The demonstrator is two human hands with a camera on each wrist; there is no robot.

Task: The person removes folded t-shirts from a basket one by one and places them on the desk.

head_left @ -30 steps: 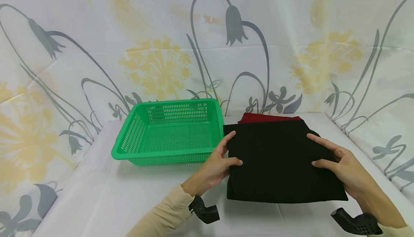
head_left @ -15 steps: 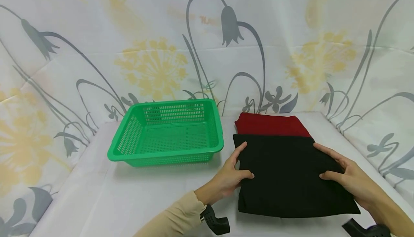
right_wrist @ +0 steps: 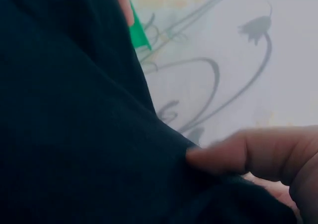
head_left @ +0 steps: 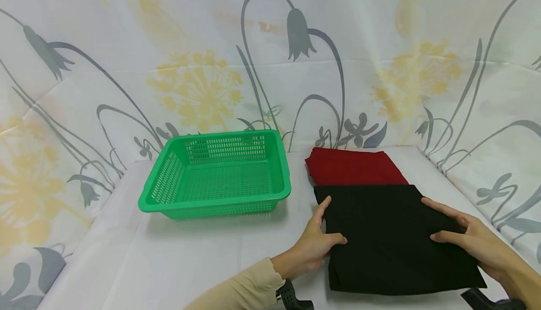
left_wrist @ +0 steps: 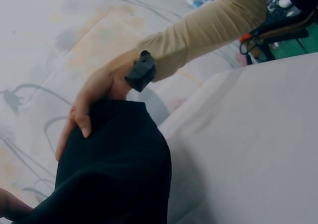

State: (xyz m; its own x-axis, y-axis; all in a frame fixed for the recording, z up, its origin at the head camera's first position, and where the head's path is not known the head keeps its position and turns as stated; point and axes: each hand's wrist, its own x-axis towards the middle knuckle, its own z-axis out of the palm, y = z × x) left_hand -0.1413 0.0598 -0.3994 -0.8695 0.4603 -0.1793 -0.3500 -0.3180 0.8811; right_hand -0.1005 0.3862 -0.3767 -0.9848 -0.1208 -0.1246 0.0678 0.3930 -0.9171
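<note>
Both hands hold a folded black cloth [head_left: 393, 239] at its two sides in the head view. My left hand [head_left: 314, 242] pinches the left side, its thumb on top. The right hand [head_left: 473, 239] grips the opposite side the same way; in the right wrist view its thumb [right_wrist: 218, 157] presses on the dark fabric. The left wrist view shows the right hand [left_wrist: 89, 102] across the cloth [left_wrist: 114, 149]. Just beyond the black cloth's far edge lies a folded red cloth [head_left: 352, 166], its near part covered in the head view.
A green plastic basket [head_left: 213, 209] with slotted walls stands left of the cloths, nothing inside it. White floral fabric [head_left: 203, 28] hangs behind and at the sides. The white-covered table [head_left: 190, 263] runs beneath everything.
Both hands have drawn the black cloth toward the body and to the right, still gripping it. More of the red cloth behind shows. The basket has stayed in place.
</note>
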